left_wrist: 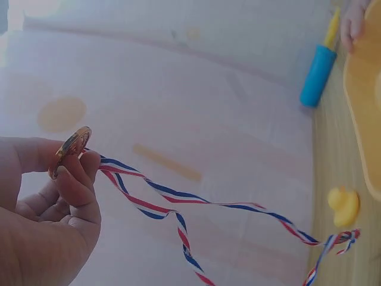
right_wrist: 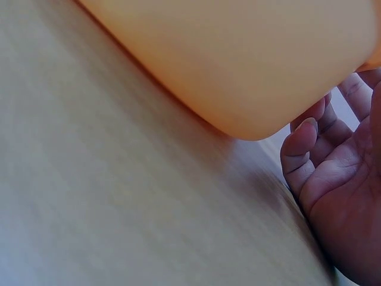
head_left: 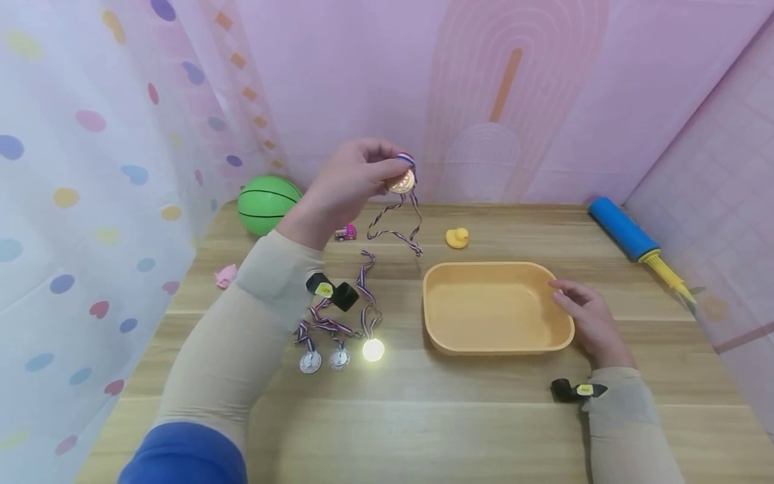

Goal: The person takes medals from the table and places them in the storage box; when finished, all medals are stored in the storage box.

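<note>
My left hand (head_left: pixel 359 171) is raised above the table and pinches a gold medal (head_left: pixel 402 181) between thumb and fingers. From the medal hangs a twisted red, white and blue ribbon (left_wrist: pixel 161 208), looped below the hand. At the right end of a yellow-orange plastic basin (head_left: pixel 498 351), my right hand (head_left: pixel 589 323) grips the rim, with fingertips over the edge; the other fingers curl beside the outer wall in the right wrist view. Left of the basin lie a shiny gold medal (head_left: pixel 373 349) and two silver medals, one (head_left: pixel 310 362) beside the other (head_left: pixel 340 359), with tangled ribbons.
Behind the basin sits a yellow rubber duck (head_left: pixel 457 238). A blue and yellow hand pump (head_left: pixel 631 235) lies at the back right. A green ball (head_left: pixel 267 204), a pink toy truck (head_left: pixel 345 232) and a small pink toy (head_left: pixel 226 276) are on the left. Curtains border the wooden table (head_left: pixel 423 430).
</note>
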The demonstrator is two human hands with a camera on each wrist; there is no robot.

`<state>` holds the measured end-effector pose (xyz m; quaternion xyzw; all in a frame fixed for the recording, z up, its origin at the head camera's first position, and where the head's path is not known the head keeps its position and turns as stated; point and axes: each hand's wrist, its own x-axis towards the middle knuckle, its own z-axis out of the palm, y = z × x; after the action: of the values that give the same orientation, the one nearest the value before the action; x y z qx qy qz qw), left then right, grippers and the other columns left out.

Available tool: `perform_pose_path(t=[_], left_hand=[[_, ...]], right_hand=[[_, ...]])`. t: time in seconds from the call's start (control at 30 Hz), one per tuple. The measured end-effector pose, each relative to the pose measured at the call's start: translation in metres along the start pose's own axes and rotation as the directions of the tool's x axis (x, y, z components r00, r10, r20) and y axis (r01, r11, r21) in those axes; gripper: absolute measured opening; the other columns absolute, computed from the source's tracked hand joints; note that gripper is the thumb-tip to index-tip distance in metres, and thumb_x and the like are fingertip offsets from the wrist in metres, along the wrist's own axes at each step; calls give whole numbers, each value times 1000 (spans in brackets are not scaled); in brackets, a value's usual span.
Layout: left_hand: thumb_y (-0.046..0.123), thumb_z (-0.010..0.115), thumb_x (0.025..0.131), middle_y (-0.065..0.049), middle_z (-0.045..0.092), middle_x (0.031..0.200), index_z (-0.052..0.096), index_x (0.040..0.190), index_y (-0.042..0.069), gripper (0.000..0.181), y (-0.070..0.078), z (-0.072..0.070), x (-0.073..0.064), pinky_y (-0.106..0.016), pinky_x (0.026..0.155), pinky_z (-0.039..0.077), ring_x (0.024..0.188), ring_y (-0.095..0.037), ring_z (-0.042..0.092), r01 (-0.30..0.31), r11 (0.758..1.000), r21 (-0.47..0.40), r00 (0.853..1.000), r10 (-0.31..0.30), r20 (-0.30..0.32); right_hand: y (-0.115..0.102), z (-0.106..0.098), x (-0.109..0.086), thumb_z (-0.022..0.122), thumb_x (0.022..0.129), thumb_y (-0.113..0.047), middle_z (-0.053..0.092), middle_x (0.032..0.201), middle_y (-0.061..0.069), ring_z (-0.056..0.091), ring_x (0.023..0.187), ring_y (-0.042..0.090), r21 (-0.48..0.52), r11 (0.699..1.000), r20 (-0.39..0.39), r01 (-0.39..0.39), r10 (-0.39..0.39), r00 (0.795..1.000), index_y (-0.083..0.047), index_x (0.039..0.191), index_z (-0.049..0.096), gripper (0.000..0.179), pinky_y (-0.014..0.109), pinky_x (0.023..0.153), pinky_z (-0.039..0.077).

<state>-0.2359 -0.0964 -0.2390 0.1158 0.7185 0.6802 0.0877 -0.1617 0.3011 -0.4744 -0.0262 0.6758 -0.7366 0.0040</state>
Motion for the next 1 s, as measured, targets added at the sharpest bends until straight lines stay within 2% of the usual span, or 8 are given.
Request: perform_pose_path(t=[0.17, 0.33, 0.43, 0.53, 0.67, 0.77, 0.87, 1.0], left_hand=[[1, 63, 90, -8, 63, 89, 62, 97, 0, 7, 17, 25, -1, -23, 64, 44, 74, -14, 54, -73, 996, -56, 995, 77, 68], [-1, 62, 90, -11, 63, 90, 62, 95, -1, 5, 32, 54, -4, -23, 62, 44, 73, -15, 54, -132, 981, -143, 978, 152, 144], [-3, 61, 90, -11, 63, 89, 61, 94, -1, 5, 36, 72, -5, -23, 61, 44, 72, -15, 54, -139, 972, -189, 966, 175, 190], [-5, 62, 89, -10, 64, 87, 62, 95, -2, 7, 33, 92, -3, -22, 61, 45, 70, -14, 54, -113, 968, -222, 960, 164, 226], [-5, 63, 89, -8, 64, 85, 62, 100, -4, 11, 19, 117, 3, -22, 60, 47, 66, -12, 54, -43, 971, -235, 959, 106, 263], [-4, 63, 89, -6, 63, 83, 62, 104, -5, 15, 1, 134, 9, -22, 59, 47, 63, -11, 51, -7, 972, -237, 955, 77, 286], [-3, 64, 89, -4, 63, 83, 62, 106, -5, 17, -24, 147, 15, -22, 59, 46, 63, -11, 50, 2, 976, -220, 952, 65, 298], [1, 68, 87, -5, 67, 85, 66, 102, 0, 15, -65, 156, 16, -22, 61, 49, 64, -11, 53, 31, 992, -126, 964, 3, 264]], right_hand=[[0, 0, 1, 60, 94, -6, 61, 106, -10, 51, 97, 5, -11, 1000, -1, -9, 9, 1000, -18, 107, 72, 21, 13, 79, 48], [0, 0, 0, 61, 94, -7, 60, 106, -9, 52, 97, 5, -1, 1000, -5, -27, 27, 1000, -18, 107, 72, 21, 14, 80, 49], [0, 1, 0, 62, 94, -9, 60, 106, -9, 52, 98, 5, -17, 999, -12, -35, 35, 999, -20, 105, 72, 19, 13, 80, 49], [-1, 4, 1, 62, 93, -9, 60, 106, -9, 51, 98, 6, -42, 998, -16, -38, 37, 999, -22, 104, 72, 19, 14, 80, 49], [-2, 8, 2, 63, 93, -9, 60, 105, -9, 51, 97, 7, -56, 998, -20, -30, 29, 999, -20, 105, 72, 19, 14, 79, 49], [-3, 12, 1, 63, 93, -7, 61, 103, -8, 52, 94, 7, -48, 999, -22, -20, 19, 1000, -18, 105, 72, 19, 15, 77, 49], [-2, 15, 0, 62, 93, -5, 61, 102, -6, 52, 93, 7, -30, 1000, -20, -9, 8, 1000, -17, 104, 73, 20, 15, 76, 49], [0, 17, -2, 60, 93, -2, 62, 103, -3, 54, 94, 8, 15, 1000, -7, 5, -5, 1000, -16, 104, 73, 22, 17, 78, 51]])
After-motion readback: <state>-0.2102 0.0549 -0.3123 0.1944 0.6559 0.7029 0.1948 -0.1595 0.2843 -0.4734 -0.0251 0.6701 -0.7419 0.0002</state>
